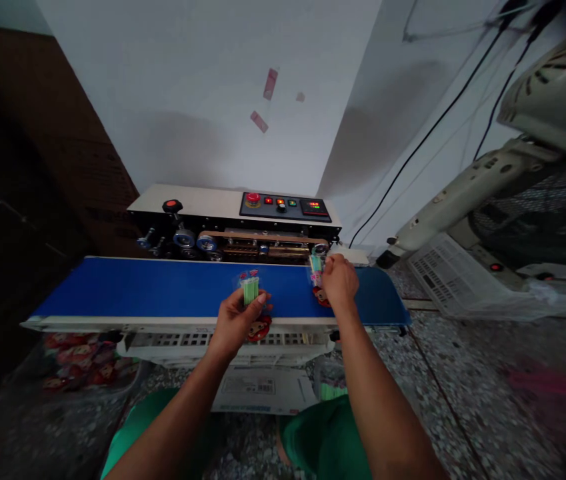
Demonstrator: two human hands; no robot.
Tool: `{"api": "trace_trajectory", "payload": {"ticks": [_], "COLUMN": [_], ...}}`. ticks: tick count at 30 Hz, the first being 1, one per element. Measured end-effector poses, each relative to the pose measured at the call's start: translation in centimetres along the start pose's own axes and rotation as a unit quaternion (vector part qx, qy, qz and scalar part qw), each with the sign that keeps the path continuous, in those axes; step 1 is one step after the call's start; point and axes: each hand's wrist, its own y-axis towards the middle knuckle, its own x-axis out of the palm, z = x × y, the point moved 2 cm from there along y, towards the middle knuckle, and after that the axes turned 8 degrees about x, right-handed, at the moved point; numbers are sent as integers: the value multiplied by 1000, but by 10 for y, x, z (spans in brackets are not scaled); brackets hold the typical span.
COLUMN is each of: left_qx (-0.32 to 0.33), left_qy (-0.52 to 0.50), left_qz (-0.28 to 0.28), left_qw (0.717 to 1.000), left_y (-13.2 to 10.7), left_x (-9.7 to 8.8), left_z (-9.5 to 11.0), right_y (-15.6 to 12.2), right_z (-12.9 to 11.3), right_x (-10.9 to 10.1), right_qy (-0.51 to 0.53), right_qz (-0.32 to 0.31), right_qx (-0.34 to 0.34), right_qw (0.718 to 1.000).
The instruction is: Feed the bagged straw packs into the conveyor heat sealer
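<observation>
My left hand (237,319) is closed on a clear plastic packet (251,291) of pale green sticks, with a red cartoon figure showing at its lower end. It holds the packet over the front edge of the blue conveyor belt (153,287). Farther right, my right hand (340,280) pinches the side of another clear packet (316,273), which has coloured sticks and a red figure inside. That packet's top edge is at the right end of the band sealing machine (263,227), above the belt. Whether the edge is inside the machine, I cannot tell.
The control panel (285,207) has a red button and lit digits. A plastic tub (133,380) of red figure packets sits at lower left, a cardboard box (263,393) below the belt. A white crate (443,280) and a jointed, pale machine arm (467,180) stand right.
</observation>
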Motion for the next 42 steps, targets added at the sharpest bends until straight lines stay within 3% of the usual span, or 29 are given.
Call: {"api": "trace_trajectory", "payload": {"ticks": [1, 3, 5, 7, 9, 11, 13, 15, 19, 22, 24, 27, 32, 37, 40, 42], "left_qx": [8, 29, 59, 82, 86, 76, 69, 72, 79, 64, 57, 50, 37, 47, 77, 103], "left_qy": [2, 6, 6, 4, -1, -8, -11, -4, 14, 18, 18, 16, 13, 12, 37, 62], "left_qz": [6, 18, 28, 35, 39, 30, 8, -5, -19, -18, -11, -9, -10, -15, -20, -25], "left_qw": [1000, 999, 998, 996, 996, 997, 998, 997, 997, 998, 998, 999, 999, 999, 996, 992], "left_y": [1, 2, 3, 3, 4, 3, 2, 1, -2, -3, -2, -2, -3, -4, -8, -16], "left_x": [-1, -2, -3, -4, -5, -5, -4, -2, 1, 1, 1, 2, 3, 3, 6, 12], "left_z": [0, -1, -1, 1, 3, 4, 6, 8, 13, 15, 16, 17, 15, 12, 13, 14], "right_y": [-7, -28, -56, -84, -105, -116, -118, -109, -64, -26, -8, 6, 8, 7, 7, 5], "right_z": [-8, -26, -45, -60, -70, -75, -76, -69, -33, 9, 32, 49, 33, 9, 12, 28], "right_x": [0, 2, 6, 11, 16, 20, 21, 15, -6, -18, -19, -14, 0, 3, -17, -36], "right_qy": [58, 210, 347, 408, 452, 486, 492, 465, 320, 159, 55, -47, -97, -56, 34, 133], "right_qz": [-12, -105, -252, -327, -346, -336, -313, -257, -54, 71, 87, 53, -18, -17, 19, 35], "right_qx": [-34, -98, -148, -174, -156, -116, -89, -88, -77, 5, 51, 91, 72, -18, -18, 8], "right_qw": [998, 967, 891, 834, 807, 799, 807, 842, 943, 985, 993, 993, 993, 998, 999, 991]}}
